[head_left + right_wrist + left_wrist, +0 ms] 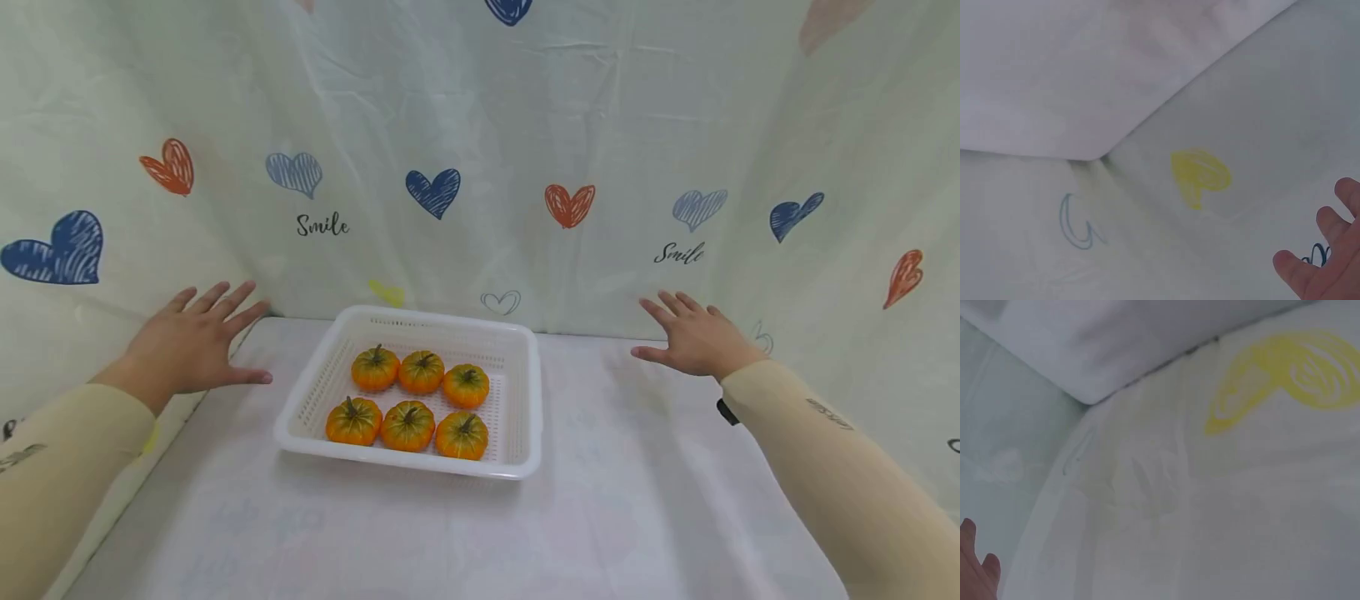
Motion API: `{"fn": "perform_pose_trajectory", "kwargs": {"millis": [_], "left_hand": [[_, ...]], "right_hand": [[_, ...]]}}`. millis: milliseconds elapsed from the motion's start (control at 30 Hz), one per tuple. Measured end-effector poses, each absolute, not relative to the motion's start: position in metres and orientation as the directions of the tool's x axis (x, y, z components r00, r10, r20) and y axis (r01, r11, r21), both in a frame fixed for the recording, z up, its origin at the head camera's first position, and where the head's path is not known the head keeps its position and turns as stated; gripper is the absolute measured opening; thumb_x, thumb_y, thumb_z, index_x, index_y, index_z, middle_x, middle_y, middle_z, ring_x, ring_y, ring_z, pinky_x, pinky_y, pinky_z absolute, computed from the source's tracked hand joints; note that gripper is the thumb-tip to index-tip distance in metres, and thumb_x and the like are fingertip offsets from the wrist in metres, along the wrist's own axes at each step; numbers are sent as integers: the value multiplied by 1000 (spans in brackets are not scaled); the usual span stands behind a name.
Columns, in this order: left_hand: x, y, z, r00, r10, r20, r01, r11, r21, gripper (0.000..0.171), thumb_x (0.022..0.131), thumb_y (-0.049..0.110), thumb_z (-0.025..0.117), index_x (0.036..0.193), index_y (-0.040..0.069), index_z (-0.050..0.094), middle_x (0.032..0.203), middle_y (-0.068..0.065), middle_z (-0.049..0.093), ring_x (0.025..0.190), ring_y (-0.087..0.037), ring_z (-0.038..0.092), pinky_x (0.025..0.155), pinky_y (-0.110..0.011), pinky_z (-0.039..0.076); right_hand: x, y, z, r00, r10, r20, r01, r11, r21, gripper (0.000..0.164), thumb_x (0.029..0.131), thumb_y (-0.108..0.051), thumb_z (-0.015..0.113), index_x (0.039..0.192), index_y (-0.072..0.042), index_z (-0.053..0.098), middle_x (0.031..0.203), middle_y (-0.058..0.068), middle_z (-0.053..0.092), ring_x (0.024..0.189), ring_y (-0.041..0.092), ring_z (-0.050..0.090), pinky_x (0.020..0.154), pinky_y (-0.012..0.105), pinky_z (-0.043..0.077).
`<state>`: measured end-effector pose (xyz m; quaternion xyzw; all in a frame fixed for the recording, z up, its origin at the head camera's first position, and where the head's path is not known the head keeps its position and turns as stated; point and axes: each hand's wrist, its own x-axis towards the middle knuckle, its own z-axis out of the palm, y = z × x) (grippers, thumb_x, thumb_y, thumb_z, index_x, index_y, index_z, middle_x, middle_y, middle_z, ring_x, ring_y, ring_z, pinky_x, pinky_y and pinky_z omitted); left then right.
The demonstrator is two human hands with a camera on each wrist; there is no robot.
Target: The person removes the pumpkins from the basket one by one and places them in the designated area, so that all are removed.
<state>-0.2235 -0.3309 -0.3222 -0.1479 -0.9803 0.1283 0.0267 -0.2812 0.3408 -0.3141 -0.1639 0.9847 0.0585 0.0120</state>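
Several small orange pumpkins (407,426) with green-yellow tops and dark stems sit in two rows inside a white plastic basket (534,400). To the left of the basket, my left hand (187,342) is spread with fingers straight and holds nothing. My right hand (693,337) is on the other side, farther from the basket, its fingers also spread and holding nothing. Only a few fingers of the left hand (977,569) show at the lower left of the left wrist view. Part of the right hand (1329,250) enters the right wrist view at the lower right.
The basket stands on a table with a white cloth (360,533), near its back edge. Behind and at both sides hangs a pale curtain (495,108) printed with hearts and the word Smile. Both wrist views mostly show table corners and this curtain.
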Motion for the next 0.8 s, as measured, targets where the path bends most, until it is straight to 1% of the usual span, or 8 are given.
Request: {"fn": "perform_pose_trajectory", "kwargs": {"millis": [100,300,400,567,667,800], "left_hand": [[-222,-325,-321,-962,274,11,267,944,-191,118,73,85,57,154,4,32,161,-27,14,142,-52,16,110,-70,6],[-219,-312,-327,-962,272,10,270,957,-103,119,75,86,52,157,4,24,162,-27,7,143,-52,16,110,-69,11],[-216,-305,-332,-959,284,8,283,957,-56,117,78,85,51,158,5,22,162,-28,8,143,-51,18,109,-70,13],[-209,-292,-345,-950,311,13,311,950,24,114,78,84,52,158,8,23,162,-26,13,143,-50,20,108,-68,20],[-205,-286,-352,-950,313,7,313,947,70,114,78,84,53,159,9,22,162,-25,13,141,-52,22,107,-69,22],[-199,-278,-360,-950,311,-5,308,944,119,115,78,84,52,160,11,20,163,-23,12,140,-53,24,105,-70,25]], "right_hand": [[-284,328,-309,-944,-328,-40,-330,938,102,96,89,-73,50,159,-11,26,161,24,19,145,49,13,109,72,11],[-291,304,-303,-934,-355,-41,-357,927,114,97,89,-74,51,159,-12,24,162,23,19,146,46,14,111,70,13],[-294,293,-301,-929,-367,-40,-369,922,115,97,89,-74,50,159,-13,24,162,22,19,147,45,16,112,68,15],[-298,271,-298,-914,-404,-29,-405,908,108,95,90,-72,52,159,-13,25,162,21,20,146,44,19,113,65,19],[-300,255,-297,-903,-429,-25,-429,899,90,95,90,-71,53,159,-13,24,162,20,21,146,42,20,114,62,21],[-302,233,-297,-891,-453,-29,-454,889,64,95,89,-72,52,160,-17,22,163,17,20,146,40,22,113,59,25]]}}
